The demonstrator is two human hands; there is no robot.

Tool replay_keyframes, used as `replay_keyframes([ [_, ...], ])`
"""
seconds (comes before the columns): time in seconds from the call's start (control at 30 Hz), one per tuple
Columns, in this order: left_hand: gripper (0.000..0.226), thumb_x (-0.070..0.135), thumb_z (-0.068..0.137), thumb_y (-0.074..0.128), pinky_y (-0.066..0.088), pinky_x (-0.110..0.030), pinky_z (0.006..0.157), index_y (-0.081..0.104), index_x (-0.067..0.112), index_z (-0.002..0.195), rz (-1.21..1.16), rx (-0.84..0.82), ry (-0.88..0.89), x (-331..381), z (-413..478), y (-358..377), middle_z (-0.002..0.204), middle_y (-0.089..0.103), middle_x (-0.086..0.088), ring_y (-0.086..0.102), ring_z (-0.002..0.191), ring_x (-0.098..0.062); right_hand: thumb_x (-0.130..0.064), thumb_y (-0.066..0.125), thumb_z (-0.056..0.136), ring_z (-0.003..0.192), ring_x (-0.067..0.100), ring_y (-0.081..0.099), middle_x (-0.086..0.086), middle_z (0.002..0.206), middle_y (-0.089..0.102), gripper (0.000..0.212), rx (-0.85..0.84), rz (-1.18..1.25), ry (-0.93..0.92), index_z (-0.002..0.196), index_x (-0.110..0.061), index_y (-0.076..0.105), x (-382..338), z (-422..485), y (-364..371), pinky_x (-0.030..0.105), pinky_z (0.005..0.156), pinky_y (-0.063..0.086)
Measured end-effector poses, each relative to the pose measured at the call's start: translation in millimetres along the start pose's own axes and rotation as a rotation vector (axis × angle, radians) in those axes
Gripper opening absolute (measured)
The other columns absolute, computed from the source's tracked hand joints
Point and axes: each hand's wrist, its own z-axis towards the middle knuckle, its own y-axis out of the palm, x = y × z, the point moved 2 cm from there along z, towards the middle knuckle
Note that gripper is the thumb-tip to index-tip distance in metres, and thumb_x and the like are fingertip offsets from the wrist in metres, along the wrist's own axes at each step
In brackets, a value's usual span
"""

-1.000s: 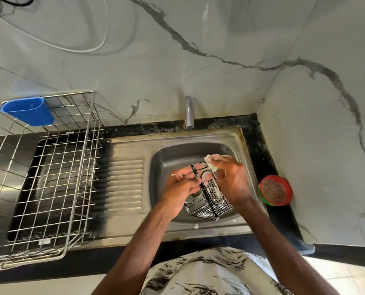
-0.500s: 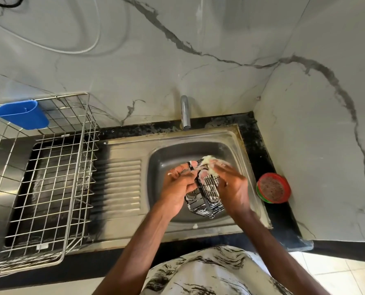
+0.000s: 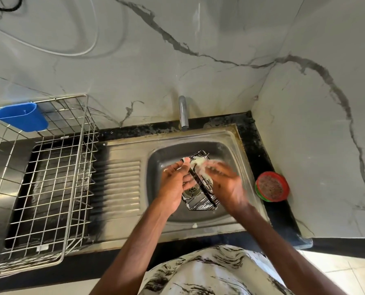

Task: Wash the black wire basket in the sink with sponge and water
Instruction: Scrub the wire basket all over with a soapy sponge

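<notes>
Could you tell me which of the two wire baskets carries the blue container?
The large silver basket beside the sink, blue container on its far-left corner; the small black basket is in the sink.

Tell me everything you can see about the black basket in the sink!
The black wire basket is a small rectangular rack of thin dark wires, with a thicker dark bar running along it. It looks wet, with white suds on its upper end. It sits tilted inside the sink; whether its lower end touches the bottom is unclear. The left hand grips its left side, and the blurred right hand holds a pale soapy sponge against its upper end.
</notes>
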Motion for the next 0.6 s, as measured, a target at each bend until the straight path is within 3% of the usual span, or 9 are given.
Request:
replay_keyframes([
  [0.07,0.014,0.016,0.103,0.062,0.054,-0.034,0.076,0.061,0.017,0.090,0.023,-0.023,0.021,-1,1,-3,0.052,0.036,0.012,0.048,0.048,-0.003,0.021,0.048,0.076,0.097,0.030,0.072,0.018,0.112,0.072,0.046,0.037,-0.030,0.116,0.106,-0.002,0.075,17,6,-5,0.033,0.071,0.063],
  [0.13,0.009,0.023,0.101,0.066,0.058,-0.038,0.081,0.064,0.014,0.098,0.012,-0.010,0.042,-1,3,-6,0.053,0.037,0.011,0.051,0.059,-0.011,0.029,0.055,0.069,0.096,0.028,0.073,0.017,0.111,0.073,0.050,0.050,-0.064,0.211,0.105,0.000,0.076,21,1,-4,0.029,0.082,0.061],
  [0.17,0.014,0.023,0.100,0.067,0.061,-0.043,0.086,0.066,0.010,0.104,0.005,0.015,0.046,-3,5,-8,0.054,0.040,0.011,0.056,0.067,-0.015,0.031,0.057,0.066,0.096,0.028,0.073,0.016,0.111,0.073,0.054,0.058,-0.074,0.230,0.105,0.000,0.076,18,-4,-4,0.030,0.079,0.062],
  [0.23,0.017,0.021,0.101,0.065,0.064,-0.044,0.085,0.067,0.005,0.108,-0.005,0.075,0.052,-3,7,-13,0.053,0.045,0.011,0.062,0.066,-0.013,0.033,0.059,0.064,0.097,0.027,0.073,0.016,0.111,0.073,0.056,0.066,-0.061,0.206,0.103,-0.002,0.077,8,-13,-3,0.031,0.068,0.064],
  [0.3,0.011,0.018,0.102,0.064,0.062,-0.038,0.075,0.067,0.010,0.095,-0.003,0.115,0.055,0,5,-12,0.052,0.047,0.011,0.057,0.058,-0.008,0.030,0.057,0.064,0.102,0.030,0.072,0.016,0.113,0.072,0.054,0.029,-0.025,0.111,0.103,-0.003,0.077,-9,-22,2,0.032,0.062,0.064],
  [0.4,0.019,0.021,0.100,0.068,0.046,-0.026,0.056,0.066,0.019,0.080,0.001,0.170,0.063,0,5,-11,0.063,0.055,0.005,0.049,0.058,-0.008,0.020,0.056,0.072,0.117,0.030,0.064,0.013,0.122,0.068,0.050,-0.146,0.075,-0.035,0.112,-0.004,0.074,-33,-35,12,0.037,0.080,0.062],
  [0.5,0.021,0.020,0.101,0.065,0.052,-0.025,0.054,0.064,0.018,0.080,-0.015,0.163,0.066,-1,6,-12,0.063,0.045,0.001,0.043,0.056,-0.010,0.005,0.052,0.083,0.121,0.027,0.061,0.010,0.125,0.068,0.039,-0.177,0.097,-0.062,0.113,-0.006,0.074,-20,-35,3,0.037,0.088,0.060],
  [0.57,0.016,0.014,0.105,0.059,0.061,-0.030,0.061,0.063,0.013,0.090,-0.026,0.158,0.048,-4,6,-9,0.063,0.038,-0.002,0.042,0.054,-0.012,-0.002,0.050,0.084,0.114,0.029,0.065,0.012,0.120,0.070,0.034,-0.083,0.049,-0.001,0.108,-0.005,0.075,-2,-28,-8,0.039,0.077,0.063],
  [0.6,0.012,0.011,0.106,0.057,0.062,-0.030,0.063,0.062,0.012,0.095,-0.021,0.176,0.040,-6,6,-9,0.064,0.037,-0.003,0.043,0.052,-0.011,0.003,0.052,0.081,0.111,0.031,0.066,0.014,0.118,0.070,0.035,-0.042,0.022,0.038,0.106,-0.004,0.076,4,-25,-11,0.040,0.072,0.064],
])
